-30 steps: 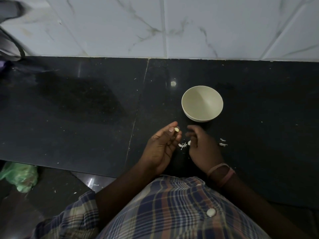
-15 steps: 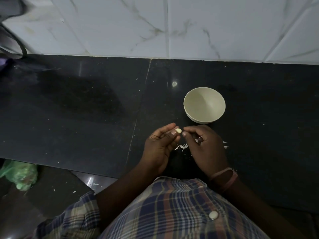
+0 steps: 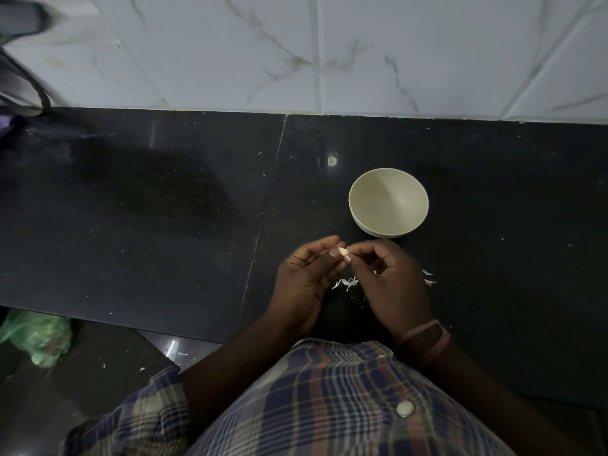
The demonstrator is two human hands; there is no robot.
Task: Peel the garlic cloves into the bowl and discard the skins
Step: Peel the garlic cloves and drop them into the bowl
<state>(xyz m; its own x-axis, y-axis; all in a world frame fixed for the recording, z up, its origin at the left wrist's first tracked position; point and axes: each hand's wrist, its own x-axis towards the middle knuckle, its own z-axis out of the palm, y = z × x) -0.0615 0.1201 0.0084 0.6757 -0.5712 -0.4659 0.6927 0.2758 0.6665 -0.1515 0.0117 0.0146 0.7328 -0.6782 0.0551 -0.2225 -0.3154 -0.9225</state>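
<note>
A small pale garlic clove (image 3: 344, 252) sits between the fingertips of both hands above the black counter. My left hand (image 3: 304, 281) pinches it from the left with thumb and fingers. My right hand (image 3: 391, 284) pinches its right end with curled fingers. A cream bowl (image 3: 388, 203) stands on the counter just beyond the hands, and nothing shows inside it. White skin scraps (image 3: 345, 283) lie on the counter under and between the hands, with more skin bits (image 3: 428, 278) to the right of my right hand.
The black stone counter (image 3: 164, 225) runs to a white marble-tiled wall (image 3: 329, 51) at the back. A green plastic bag (image 3: 36, 337) lies on the floor at lower left. A dark cable (image 3: 36, 90) hangs at far left.
My right hand rose from the counter and closed in on the clove held by my left hand; its fingertips now pinch the clove's right end.
</note>
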